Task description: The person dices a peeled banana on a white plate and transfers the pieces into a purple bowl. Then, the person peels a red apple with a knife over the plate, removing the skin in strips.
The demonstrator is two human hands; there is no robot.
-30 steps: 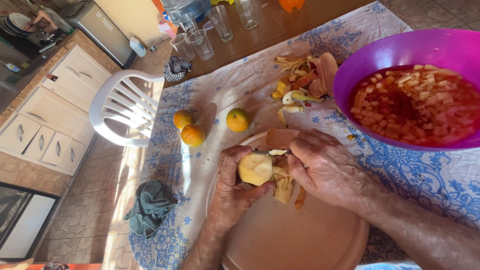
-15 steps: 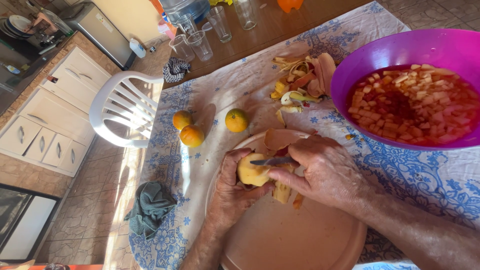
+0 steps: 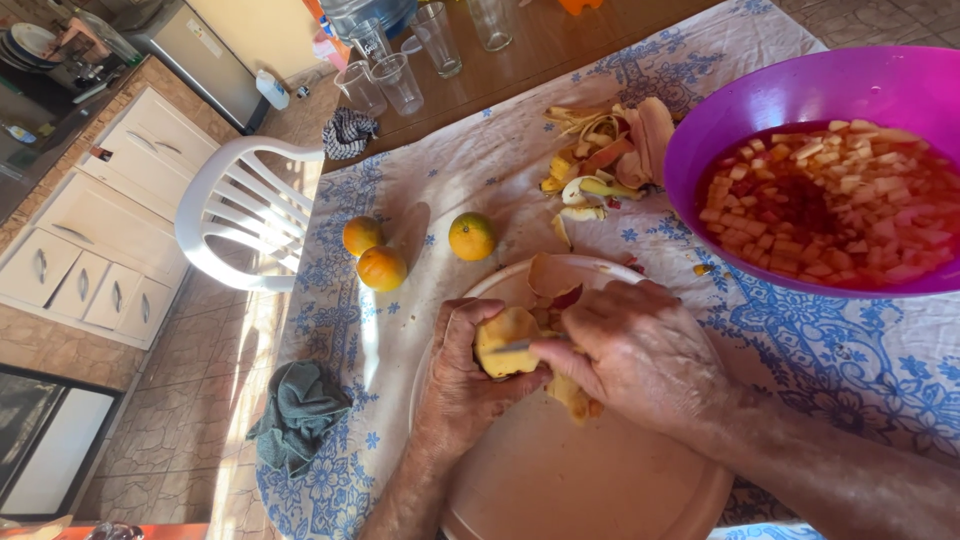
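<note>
My left hand (image 3: pixel 458 385) grips a pale, partly peeled fruit (image 3: pixel 503 340) over a round cream plate (image 3: pixel 560 480). My right hand (image 3: pixel 630 355) holds a small knife (image 3: pixel 522 346) whose blade lies against the fruit. Strips of peel (image 3: pixel 572 395) hang below the fruit and lie on the plate (image 3: pixel 550 280) behind my hands. A large purple bowl (image 3: pixel 760 100) of chopped fruit in red liquid stands at the right.
Three oranges (image 3: pixel 470 236) sit on the blue-patterned tablecloth (image 3: pixel 850 360) left of the plate. A pile of peels (image 3: pixel 605 150) lies beside the bowl. Several empty glasses (image 3: pixel 398 82) stand at the back. A white plastic chair (image 3: pixel 235 215) and a grey rag (image 3: pixel 300 410) are at left.
My right hand has drawn the knife across the fruit, and the fruit has turned a little in my left hand. More peel now hangs under it.
</note>
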